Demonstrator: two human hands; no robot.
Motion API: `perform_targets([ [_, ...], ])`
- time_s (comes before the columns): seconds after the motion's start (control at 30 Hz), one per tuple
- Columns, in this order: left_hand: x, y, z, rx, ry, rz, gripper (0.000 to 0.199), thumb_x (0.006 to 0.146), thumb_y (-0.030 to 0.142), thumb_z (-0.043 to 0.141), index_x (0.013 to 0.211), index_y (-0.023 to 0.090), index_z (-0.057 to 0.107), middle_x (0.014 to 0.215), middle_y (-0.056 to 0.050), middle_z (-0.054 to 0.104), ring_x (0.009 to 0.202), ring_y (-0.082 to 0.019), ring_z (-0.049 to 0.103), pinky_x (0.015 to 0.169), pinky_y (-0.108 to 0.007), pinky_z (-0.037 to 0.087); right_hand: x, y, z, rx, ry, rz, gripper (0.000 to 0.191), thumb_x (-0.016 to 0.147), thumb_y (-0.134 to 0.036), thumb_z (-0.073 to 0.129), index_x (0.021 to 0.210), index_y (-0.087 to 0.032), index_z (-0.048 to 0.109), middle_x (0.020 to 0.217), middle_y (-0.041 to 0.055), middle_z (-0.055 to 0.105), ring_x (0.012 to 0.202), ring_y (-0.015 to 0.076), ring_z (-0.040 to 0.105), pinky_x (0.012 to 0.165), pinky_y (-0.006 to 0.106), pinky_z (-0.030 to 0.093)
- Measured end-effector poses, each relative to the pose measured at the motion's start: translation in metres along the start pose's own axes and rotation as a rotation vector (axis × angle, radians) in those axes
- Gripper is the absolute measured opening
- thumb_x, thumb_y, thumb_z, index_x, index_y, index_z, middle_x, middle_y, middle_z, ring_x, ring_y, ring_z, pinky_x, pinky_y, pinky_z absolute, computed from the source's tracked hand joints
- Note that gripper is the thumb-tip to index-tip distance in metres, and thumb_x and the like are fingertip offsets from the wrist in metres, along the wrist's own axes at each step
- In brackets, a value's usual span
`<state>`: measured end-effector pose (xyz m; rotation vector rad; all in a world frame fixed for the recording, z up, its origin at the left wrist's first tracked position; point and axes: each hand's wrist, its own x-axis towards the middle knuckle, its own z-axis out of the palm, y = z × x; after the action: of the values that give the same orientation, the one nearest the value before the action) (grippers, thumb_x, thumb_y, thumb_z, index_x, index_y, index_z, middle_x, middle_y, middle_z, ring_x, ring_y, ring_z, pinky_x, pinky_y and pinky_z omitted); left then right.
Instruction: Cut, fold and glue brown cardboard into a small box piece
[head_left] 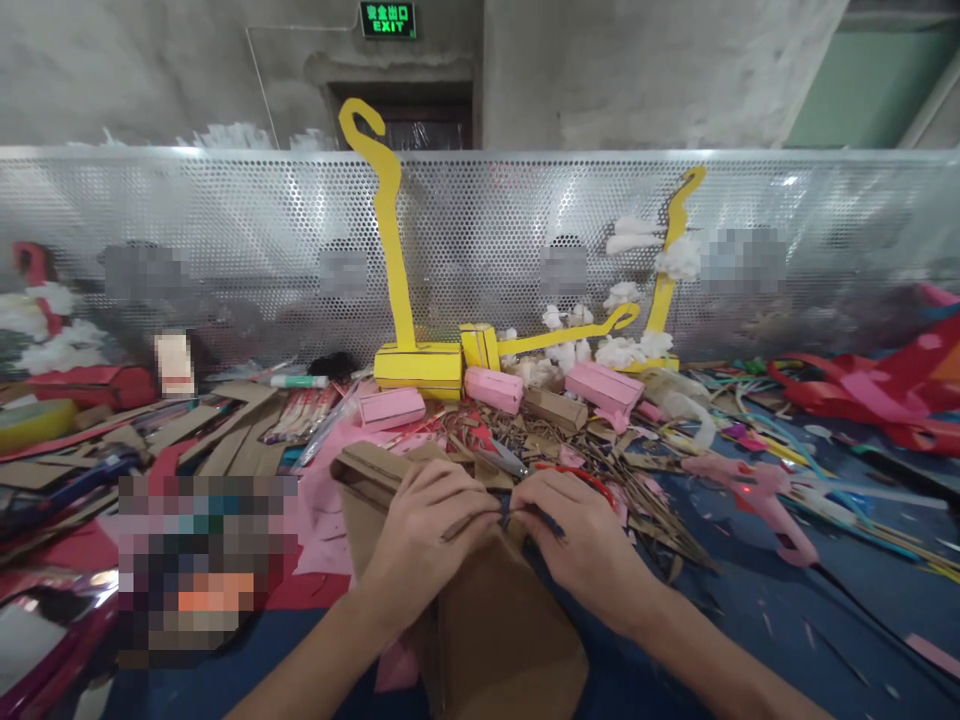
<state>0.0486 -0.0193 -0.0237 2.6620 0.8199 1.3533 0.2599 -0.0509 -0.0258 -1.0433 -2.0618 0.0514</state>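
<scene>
A sheet of brown cardboard slants up from the near table edge, its upper left part folded into a ridge. My left hand is closed over the cardboard's top edge, fingers bent and thumb pressed to it. Close by on the right, my right hand pinches the upper corner of the same sheet. The two sets of fingertips almost meet. Just beyond them lie scissors with red handles, partly hidden behind my right hand.
A pink glue gun with a lit red spot lies at right, its cord trailing forward. Cardboard scraps cover the middle. Behind stand a yellow hooked cardboard figure, pink paper blocks and a perforated metal screen.
</scene>
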Motion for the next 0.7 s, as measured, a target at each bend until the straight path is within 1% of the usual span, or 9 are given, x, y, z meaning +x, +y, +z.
perform_targets([
  [0.1, 0.002, 0.003, -0.001, 0.106, -0.036, 0.05, 0.007, 0.096, 0.021, 0.064, 0.094, 0.022, 0.071, 0.092, 0.0, 0.076, 0.088, -0.019, 0.064, 0.088, -0.036, 0.041, -0.001, 0.0, 0.001, 0.034, -0.005, 0.03, 0.015, 0.095, -0.008, 0.058, 0.091, -0.022, 0.062, 0.089, 0.0039, 0.068, 0.085, 0.0208, 0.061, 0.078, 0.032, 0.047],
  [0.17, 0.003, 0.003, -0.001, 0.201, -0.066, 0.127, 0.011, 0.099, 0.023, 0.06, 0.092, 0.02, 0.068, 0.085, 0.0, 0.074, 0.081, -0.018, 0.064, 0.093, -0.038, 0.039, -0.002, 0.001, 0.003, 0.096, -0.04, 0.051, 0.014, 0.094, -0.008, 0.06, 0.092, -0.022, 0.062, 0.093, 0.0037, 0.069, 0.088, 0.0205, 0.062, 0.079, 0.031, 0.048],
  [0.23, 0.003, 0.0, -0.002, 0.286, -0.131, 0.214, 0.017, 0.101, 0.024, 0.055, 0.09, 0.018, 0.066, 0.078, 0.0, 0.072, 0.076, -0.017, 0.064, 0.095, -0.039, 0.038, -0.002, 0.002, 0.004, 0.151, -0.087, 0.075, 0.014, 0.094, -0.008, 0.06, 0.093, -0.022, 0.061, 0.095, 0.0033, 0.068, 0.09, 0.0198, 0.063, 0.08, 0.03, 0.049],
  [0.3, 0.001, -0.004, -0.002, 0.345, -0.206, 0.26, 0.02, 0.102, 0.026, 0.052, 0.089, 0.017, 0.064, 0.075, 0.0, 0.07, 0.072, -0.017, 0.064, 0.089, -0.038, 0.039, -0.002, 0.003, 0.005, 0.199, -0.114, 0.106, 0.014, 0.094, -0.008, 0.059, 0.095, -0.022, 0.061, 0.096, 0.0025, 0.067, 0.09, 0.0185, 0.063, 0.081, 0.029, 0.049],
  [0.37, -0.001, -0.008, -0.002, 0.364, -0.258, 0.271, 0.022, 0.103, 0.026, 0.051, 0.087, 0.018, 0.063, 0.076, 0.0, 0.07, 0.07, -0.017, 0.064, 0.08, -0.036, 0.039, -0.001, 0.004, 0.005, 0.24, -0.123, 0.121, 0.012, 0.095, -0.01, 0.059, 0.096, -0.022, 0.061, 0.095, 0.0017, 0.067, 0.089, 0.0173, 0.062, 0.081, 0.028, 0.048],
  [0.43, -0.002, -0.011, -0.002, 0.353, -0.263, 0.269, 0.023, 0.103, 0.024, 0.049, 0.087, 0.018, 0.063, 0.077, -0.001, 0.071, 0.07, -0.017, 0.064, 0.075, -0.034, 0.038, 0.0, 0.004, 0.003, 0.258, -0.133, 0.129, 0.009, 0.095, -0.013, 0.06, 0.097, -0.022, 0.061, 0.095, 0.0013, 0.066, 0.088, 0.0166, 0.062, 0.08, 0.026, 0.048],
  [0.53, -0.002, -0.011, -0.003, 0.29, -0.249, 0.233, 0.022, 0.102, 0.021, 0.048, 0.087, 0.018, 0.063, 0.078, -0.002, 0.071, 0.072, -0.017, 0.065, 0.075, -0.033, 0.038, 0.001, 0.004, -0.001, 0.227, -0.157, 0.162, 0.002, 0.096, -0.021, 0.061, 0.095, -0.022, 0.061, 0.091, 0.0006, 0.066, 0.083, 0.0161, 0.06, 0.075, 0.026, 0.045],
  [0.6, -0.001, -0.007, -0.006, 0.213, -0.239, 0.199, 0.022, 0.099, 0.018, 0.049, 0.082, 0.019, 0.063, 0.075, -0.002, 0.07, 0.07, -0.016, 0.063, 0.075, -0.033, 0.039, 0.0, 0.003, -0.005, 0.211, -0.204, 0.171, 0.007, 0.097, -0.025, 0.061, 0.09, -0.021, 0.06, 0.085, -0.0002, 0.064, 0.077, 0.0156, 0.057, 0.069, 0.025, 0.042],
  [0.7, 0.0, 0.002, -0.01, 0.04, -0.248, 0.134, 0.025, 0.094, 0.015, 0.05, 0.072, 0.019, 0.058, 0.066, 0.0, 0.064, 0.065, -0.015, 0.057, 0.072, -0.031, 0.039, -0.001, 0.001, -0.011, 0.26, -0.31, 0.154, 0.028, 0.101, -0.033, 0.054, 0.076, -0.02, 0.054, 0.072, -0.0032, 0.053, 0.067, 0.0131, 0.046, 0.061, 0.025, 0.034],
])
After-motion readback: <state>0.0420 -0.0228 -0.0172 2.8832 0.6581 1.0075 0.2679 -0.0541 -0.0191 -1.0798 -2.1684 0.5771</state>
